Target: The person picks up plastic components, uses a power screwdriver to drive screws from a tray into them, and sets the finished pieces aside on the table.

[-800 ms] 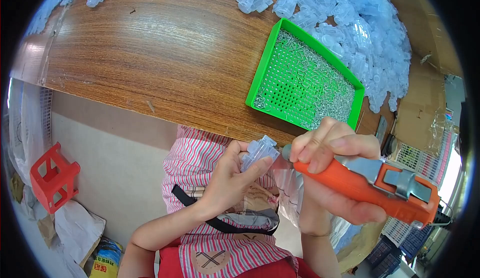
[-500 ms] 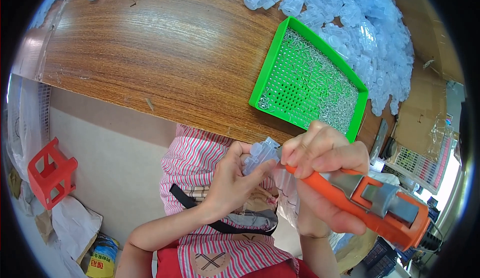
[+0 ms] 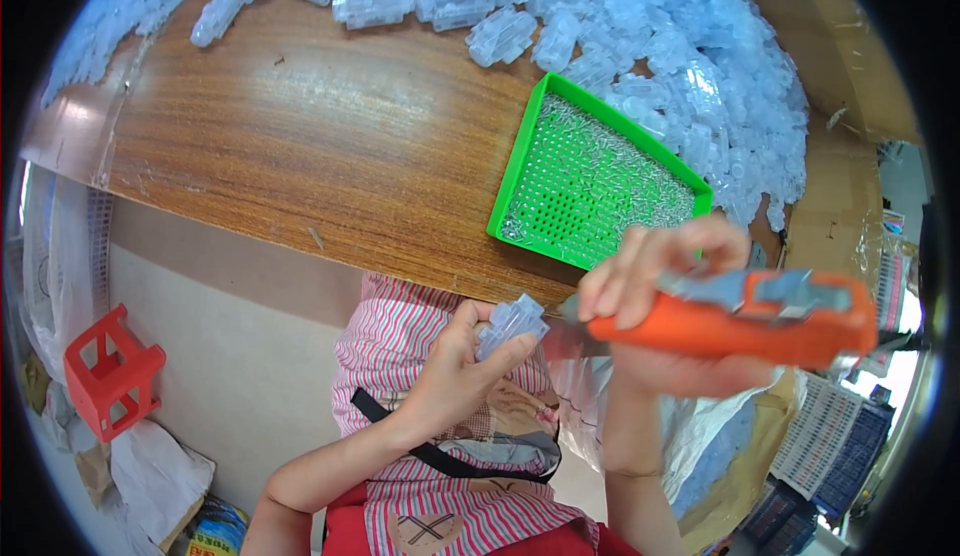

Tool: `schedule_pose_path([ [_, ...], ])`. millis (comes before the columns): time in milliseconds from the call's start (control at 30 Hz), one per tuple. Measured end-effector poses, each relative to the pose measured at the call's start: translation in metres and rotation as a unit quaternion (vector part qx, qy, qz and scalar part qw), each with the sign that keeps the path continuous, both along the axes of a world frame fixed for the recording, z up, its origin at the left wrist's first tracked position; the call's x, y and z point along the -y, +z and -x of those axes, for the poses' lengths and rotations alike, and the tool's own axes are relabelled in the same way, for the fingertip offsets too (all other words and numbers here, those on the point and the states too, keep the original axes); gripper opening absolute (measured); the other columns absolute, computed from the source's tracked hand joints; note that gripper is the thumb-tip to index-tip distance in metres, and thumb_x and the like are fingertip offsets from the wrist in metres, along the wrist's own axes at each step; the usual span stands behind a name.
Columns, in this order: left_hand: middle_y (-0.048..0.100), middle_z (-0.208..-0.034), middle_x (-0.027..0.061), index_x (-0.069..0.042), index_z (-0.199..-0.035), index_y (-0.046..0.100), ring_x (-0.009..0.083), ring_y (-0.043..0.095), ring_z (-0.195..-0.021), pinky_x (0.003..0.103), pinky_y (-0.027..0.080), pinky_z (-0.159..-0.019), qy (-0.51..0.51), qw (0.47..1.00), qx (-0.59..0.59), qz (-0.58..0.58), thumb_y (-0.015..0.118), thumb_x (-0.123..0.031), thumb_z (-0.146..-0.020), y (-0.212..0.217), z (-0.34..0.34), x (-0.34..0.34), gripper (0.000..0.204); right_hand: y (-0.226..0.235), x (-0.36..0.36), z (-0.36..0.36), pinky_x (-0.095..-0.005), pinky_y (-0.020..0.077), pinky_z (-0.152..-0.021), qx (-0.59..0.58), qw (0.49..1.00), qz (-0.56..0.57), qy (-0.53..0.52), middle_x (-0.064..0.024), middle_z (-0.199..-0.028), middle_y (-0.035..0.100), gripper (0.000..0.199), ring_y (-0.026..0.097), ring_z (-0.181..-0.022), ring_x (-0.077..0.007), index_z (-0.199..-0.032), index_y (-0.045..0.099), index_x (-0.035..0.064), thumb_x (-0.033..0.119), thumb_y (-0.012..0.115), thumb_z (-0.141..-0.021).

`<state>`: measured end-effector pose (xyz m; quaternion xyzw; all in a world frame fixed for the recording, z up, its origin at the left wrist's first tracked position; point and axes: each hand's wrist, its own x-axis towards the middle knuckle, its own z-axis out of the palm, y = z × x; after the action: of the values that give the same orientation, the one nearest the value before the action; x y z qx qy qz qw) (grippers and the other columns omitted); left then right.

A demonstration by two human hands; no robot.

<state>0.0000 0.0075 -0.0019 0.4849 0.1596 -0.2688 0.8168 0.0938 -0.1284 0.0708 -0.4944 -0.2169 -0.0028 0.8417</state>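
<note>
My left hand [image 3: 445, 376] pinches a translucent plastic part [image 3: 512, 327] with several short tubes, just off the front table edge above my lap. My right hand [image 3: 632, 281] is wrapped round an orange electric screwdriver [image 3: 730, 334] with a metal lever on its side. The tool lies nearly level, blurred by motion, its tip pointing left towards the plastic part with a gap between them. Behind my right hand, a green perforated tray [image 3: 512, 176] holds many small silvery screws [image 3: 645, 171].
A large heap of similar translucent parts [image 3: 700, 76] covers the back and right of the brown table [image 3: 300, 136]. Cardboard [image 3: 845, 196] stands at the right. A red plastic stool [image 3: 112, 376] is on the floor at left. An open bag [image 3: 745, 491] sits at lower right.
The screwdriver has swung from a slant to nearly level, and its tip has come away from the plastic part. The view has shifted, showing more of the heap.
</note>
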Motion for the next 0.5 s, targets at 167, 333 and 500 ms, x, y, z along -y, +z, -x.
schedule_pose_path([
  [167,0.055,-0.11,0.0045,-0.003,-0.12,0.042,0.0104,0.054,-0.101,0.024,0.046,-0.084,-0.068,0.984,-0.026,0.165,0.062,-0.004,-0.087,0.025,-0.007,-0.023,0.039,0.034,0.03,-0.039,-0.0333,0.0502,-0.062,0.032,0.99,0.085,-0.108,-0.0063,-0.068,0.052,0.079,0.054,-0.065,-0.0173,-0.11,0.047,0.001,0.073,0.051,-0.075],
  [333,0.052,-0.12,0.011,-0.007,-0.113,0.048,0.0226,0.051,-0.116,0.036,0.042,-0.097,-0.107,0.972,0.059,0.201,0.069,0.0,-0.078,0.04,-0.024,-0.028,0.042,0.042,0.044,-0.042,-0.0345,0.0438,-0.086,0.036,0.934,0.27,-0.23,-0.0092,-0.094,0.058,0.07,0.056,-0.089,-0.0181,-0.119,0.044,0.0004,0.058,0.058,-0.081],
  [500,0.054,-0.111,0.011,-0.008,-0.108,0.048,0.0312,0.05,-0.118,0.043,0.041,-0.098,-0.123,0.954,0.149,0.231,0.073,0.0,-0.073,0.041,-0.044,-0.024,0.043,0.035,0.037,0.001,-0.0367,0.0329,-0.097,0.085,0.776,0.418,-0.464,-0.0133,-0.121,0.044,0.067,0.043,-0.113,-0.0246,-0.13,0.038,-0.0008,0.022,0.072,-0.077],
])
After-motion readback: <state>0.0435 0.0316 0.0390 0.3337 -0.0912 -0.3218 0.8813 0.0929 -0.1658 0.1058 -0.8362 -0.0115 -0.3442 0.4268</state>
